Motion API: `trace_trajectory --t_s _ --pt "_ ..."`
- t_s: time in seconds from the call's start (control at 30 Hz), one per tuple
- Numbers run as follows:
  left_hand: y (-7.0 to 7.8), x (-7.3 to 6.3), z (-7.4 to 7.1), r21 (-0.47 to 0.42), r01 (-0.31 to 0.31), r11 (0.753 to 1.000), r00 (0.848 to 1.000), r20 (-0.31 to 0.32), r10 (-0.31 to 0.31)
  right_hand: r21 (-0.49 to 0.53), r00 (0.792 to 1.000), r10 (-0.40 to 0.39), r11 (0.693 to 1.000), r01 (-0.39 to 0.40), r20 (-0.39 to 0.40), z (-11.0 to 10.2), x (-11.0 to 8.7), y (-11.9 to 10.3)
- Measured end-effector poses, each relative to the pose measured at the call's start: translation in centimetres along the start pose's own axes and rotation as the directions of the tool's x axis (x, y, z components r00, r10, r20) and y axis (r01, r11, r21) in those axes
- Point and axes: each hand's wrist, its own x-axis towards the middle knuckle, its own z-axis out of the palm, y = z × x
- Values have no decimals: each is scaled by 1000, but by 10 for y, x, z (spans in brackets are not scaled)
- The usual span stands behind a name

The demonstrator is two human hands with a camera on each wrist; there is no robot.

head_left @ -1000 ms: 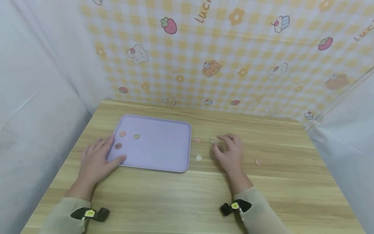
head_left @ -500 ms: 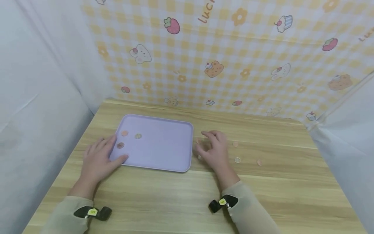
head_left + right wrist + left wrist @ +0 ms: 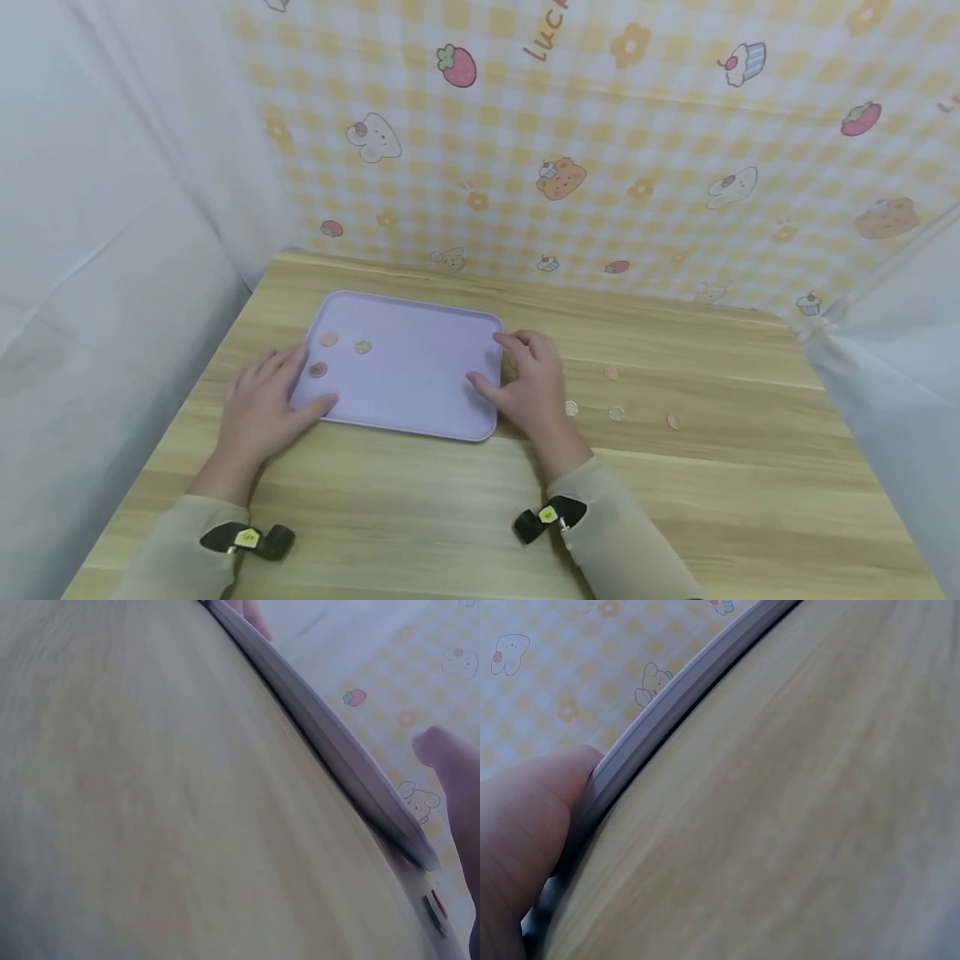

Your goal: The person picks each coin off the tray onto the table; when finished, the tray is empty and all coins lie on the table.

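Observation:
A lilac tray (image 3: 420, 367) lies flat on the table. On its left part sit a copper coin (image 3: 328, 339), a darker brown coin (image 3: 318, 369) and a silver coin (image 3: 363, 347). My left hand (image 3: 262, 404) rests at the tray's left end, fingers along the side and thumb touching the front rim. At the right end, my right hand (image 3: 534, 379) is spread over the rim, its thumb above the tray and nothing seen in it. In the right wrist view that thumb (image 3: 442, 754) stands apart from the rim. Part of the tray's right edge is hidden.
Right of my right hand, several coins lie on the wooden table (image 3: 712, 500), among them a silver coin (image 3: 617, 413), another silver coin (image 3: 572, 408) and copper coins (image 3: 611, 373). A checked cloth (image 3: 637, 125) hangs behind the table.
My right hand has moved left from among the table coins to the tray's right rim, uncovering coins behind it. My left hand stays at the tray's left end.

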Motion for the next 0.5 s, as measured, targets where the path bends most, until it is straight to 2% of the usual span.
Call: trace_trajectory --t_s 0.27,0.5 --pt "0 -2 0 -6 15 1000 1000 -4 -15 -4 998 20 1000 -19 55 7 2 -8" --pt "0 -3 0 -6 19 1000 1000 -11 -19 10 997 -33 999 33 64 13 7 -19"
